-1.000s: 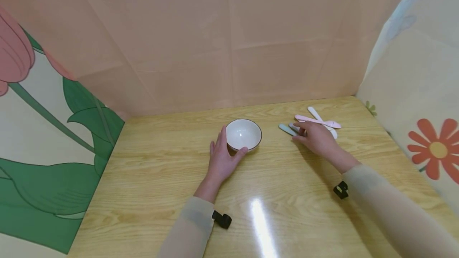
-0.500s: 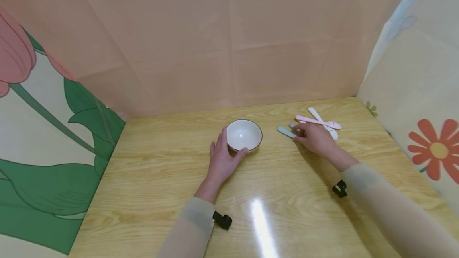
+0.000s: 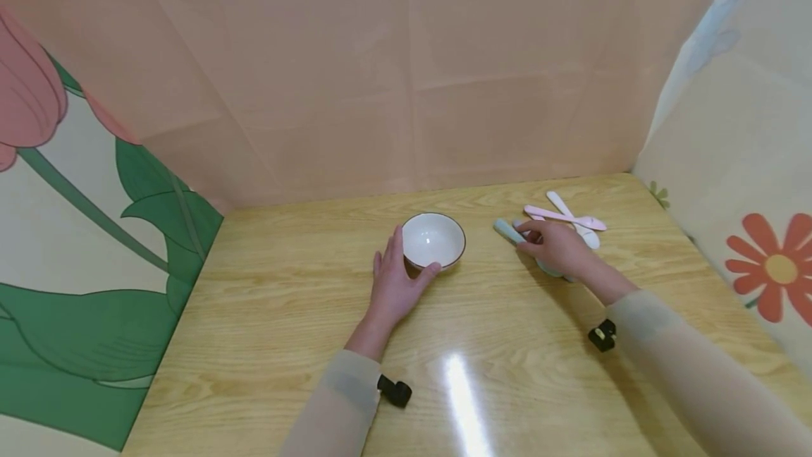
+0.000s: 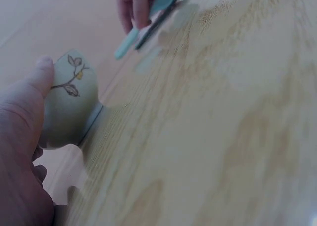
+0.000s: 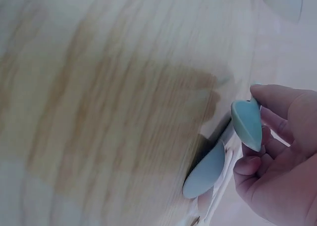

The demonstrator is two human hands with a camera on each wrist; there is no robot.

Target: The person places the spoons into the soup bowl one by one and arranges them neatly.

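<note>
A white bowl [image 3: 434, 240] with a thin dark rim sits on the wooden table. My left hand [image 3: 396, 284] holds its near left side, thumb and fingers spread around the wall; a leaf-and-branch pattern shows on the bowl's outside [image 4: 74, 102]. To the right, my right hand [image 3: 561, 249] pinches a mint-green spoon [image 5: 246, 123] by the handle. This spoon is tilted just over the tabletop, its handle end pointing toward the bowl. Beneath it lies a grey-blue spoon [image 5: 205, 174], partly covered by the right hand in the head view.
Behind the right hand, a pink spoon [image 3: 564, 217] lies across a white spoon [image 3: 588, 237]. A peach cloth [image 3: 317, 90] hangs along the table's back edge. Flower-printed sheets stand at left and right. Each wrist carries a small black camera.
The mint-green spoon has come up off the table in the right hand, and its scoop now shows below that hand. The left hand and the bowl stay in place.
</note>
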